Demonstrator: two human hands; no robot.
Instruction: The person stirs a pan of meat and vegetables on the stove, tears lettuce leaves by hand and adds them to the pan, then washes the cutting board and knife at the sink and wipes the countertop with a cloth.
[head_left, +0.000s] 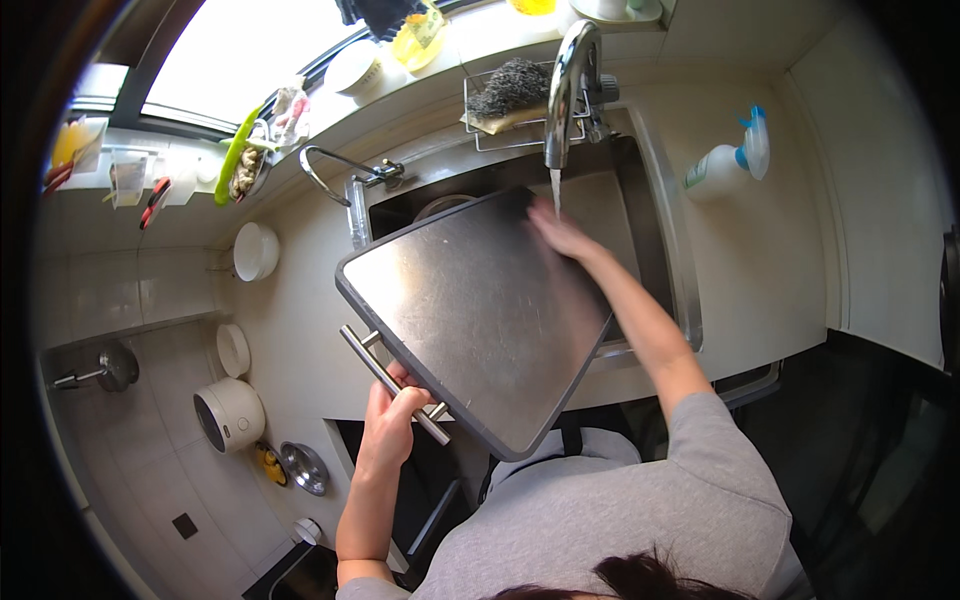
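Observation:
A stainless steel cutting board (480, 315) with a grey rim and a metal bar handle (394, 384) is held tilted, partly over the sink (688, 300). My left hand (396, 409) grips the handle. At the board's far right corner is my right hand (559, 231), slightly blurred, its fingers at the board's surface; whether it presses on it I cannot tell. Water runs from the chrome faucet (574, 90) right beside that hand. Part of the sink basin is hidden under the board.
A wire rack with steel wool (514, 88) hangs behind the sink. A spray bottle (720, 169) stands on the right counter. To the left are a small tap (322, 176), white bowls (256, 252), a rice cooker (238, 415) and a steel bowl (304, 469). Dishes line the windowsill.

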